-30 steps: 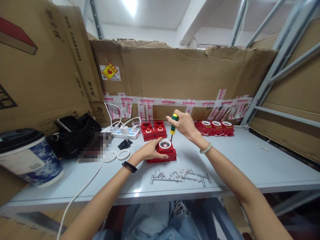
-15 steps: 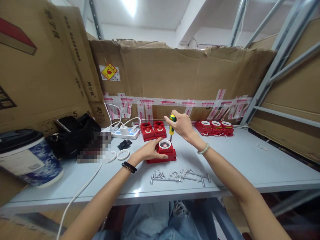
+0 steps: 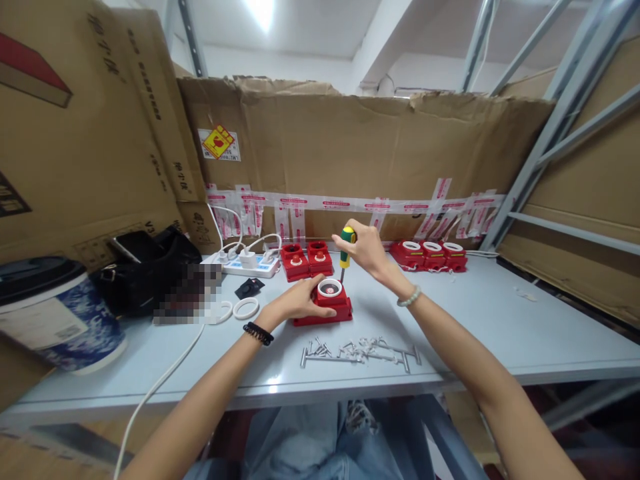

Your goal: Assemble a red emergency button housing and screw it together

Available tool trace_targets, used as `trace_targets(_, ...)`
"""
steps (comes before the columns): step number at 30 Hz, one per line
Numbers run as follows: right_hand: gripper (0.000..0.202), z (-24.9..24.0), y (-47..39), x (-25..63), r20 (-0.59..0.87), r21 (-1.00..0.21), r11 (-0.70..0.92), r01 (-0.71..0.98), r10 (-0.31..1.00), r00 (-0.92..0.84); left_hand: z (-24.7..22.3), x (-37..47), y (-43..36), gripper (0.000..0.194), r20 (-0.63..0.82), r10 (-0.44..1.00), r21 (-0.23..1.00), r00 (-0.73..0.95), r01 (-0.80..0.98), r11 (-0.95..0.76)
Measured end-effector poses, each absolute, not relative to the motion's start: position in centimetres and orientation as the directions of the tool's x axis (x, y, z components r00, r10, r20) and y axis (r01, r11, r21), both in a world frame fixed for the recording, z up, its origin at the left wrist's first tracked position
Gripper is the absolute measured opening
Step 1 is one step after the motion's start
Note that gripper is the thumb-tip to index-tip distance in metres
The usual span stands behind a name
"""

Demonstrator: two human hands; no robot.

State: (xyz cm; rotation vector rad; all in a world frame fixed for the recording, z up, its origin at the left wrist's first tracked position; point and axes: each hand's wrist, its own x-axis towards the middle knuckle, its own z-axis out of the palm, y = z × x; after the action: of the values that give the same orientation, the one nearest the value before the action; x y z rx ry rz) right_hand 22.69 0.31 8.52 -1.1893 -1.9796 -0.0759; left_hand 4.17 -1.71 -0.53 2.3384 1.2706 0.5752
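Note:
On the table, a red housing point(image 3: 340, 311) with a white ring point(image 3: 329, 288) on top sits before me. My left hand point(image 3: 300, 300) is closed round its left side, thumb along the front. In my right hand point(image 3: 366, 248) is a green and yellow screwdriver point(image 3: 346, 248), held nearly upright. Its shaft comes down to the right rear edge of the ring; the tip's exact seat is too small to make out. Loose screws point(image 3: 320, 348) and small clear bits point(image 3: 367, 347) lie in front of the housing, among metal T-shaped rods point(image 3: 333, 361).
Two red units point(image 3: 296, 267) stand behind the housing, and three more with white rings point(image 3: 433, 257) at the back right. To the left are loose white rings point(image 3: 246, 309), a black part point(image 3: 249, 288), a power strip point(image 3: 250, 265), a black bag point(image 3: 145, 273) and a large cup point(image 3: 60, 317).
The screwdriver handle has turned and shifted slightly to the right with my right hand. My left hand and the red housing stay in place.

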Motion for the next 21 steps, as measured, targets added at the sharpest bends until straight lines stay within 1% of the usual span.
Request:
trace_targets(1,0.031,8.1,0.4,22.1,0.681,-0.324,0.489,0.810,0.715,-0.158,-0.6,4.2,-1.7,0.091,0.153,0.857,0.538,0.493,0.686,-0.491)
trace_targets(2,0.032,7.8,0.5,21.5,0.691,-0.318,0.454,0.832,0.712,-0.125,-0.6,4.1,-1.6,0.092,0.153,0.858,0.539,0.490,0.687,-0.488)
trace_targets(4,0.034,7.5,0.6,21.0,0.681,-0.330,0.467,0.820,0.719,-0.136,-0.7,4.1,-1.6,0.092,0.158,0.854,0.543,0.495,0.679,-0.494)
trace_targets(6,0.034,7.8,0.4,21.3,0.639,-0.380,0.569,0.730,0.732,-0.238,-0.8,4.1,-1.6,0.089,0.166,0.849,0.549,0.502,0.668,-0.503)
trace_targets(8,0.033,8.7,0.2,22.4,0.557,-0.440,0.682,0.584,0.717,-0.419,-0.7,4.1,-1.6,0.086,0.172,0.846,0.555,0.506,0.659,-0.507)
trace_targets(9,0.032,9.3,0.0,23.0,0.503,-0.458,0.726,0.513,0.687,-0.524,-0.7,4.1,-1.6,0.085,0.173,0.844,0.559,0.507,0.655,-0.508)
trace_targets(11,0.030,10.7,-0.3,24.2,0.357,-0.457,0.775,0.437,0.609,-0.708,-0.6,4.1,-1.7,0.082,0.172,0.842,0.562,0.511,0.652,-0.510)
trace_targets(12,0.029,11.3,-0.5,24.6,0.311,-0.439,0.788,0.432,0.584,-0.749,-0.6,4.1,-1.7,0.082,0.172,0.841,0.562,0.514,0.649,-0.512)
trace_targets(13,0.027,11.8,-0.6,24.9,0.298,-0.403,0.795,0.453,0.582,-0.756,-0.5,4.1,-1.7,0.081,0.174,0.838,0.562,0.517,0.647,-0.516)
trace_targets(15,0.022,12.1,-0.8,25.0,0.334,-0.322,0.774,0.545,0.631,-0.700,-0.4,4.1,-1.8,0.078,0.177,0.833,0.561,0.524,0.642,-0.523)
trace_targets(17,0.019,11.7,-0.7,24.4,0.389,-0.282,0.704,0.652,0.705,-0.593,-0.4,4.1,-1.8,0.077,0.177,0.832,0.559,0.526,0.642,-0.525)
trace_targets(19,0.022,10.9,-0.5,23.5,0.450,-0.267,0.596,0.757,0.772,-0.449,-0.4,4.2,-1.7,0.079,0.170,0.841,0.547,0.514,0.661,-0.515)
trace_targets(21,0.025,9.8,-0.2,22.7,0.555,-0.224,0.446,0.866,0.789,-0.263,-0.6,4.1,-1.6,0.084,0.167,0.851,0.532,0.497,0.682,-0.502)
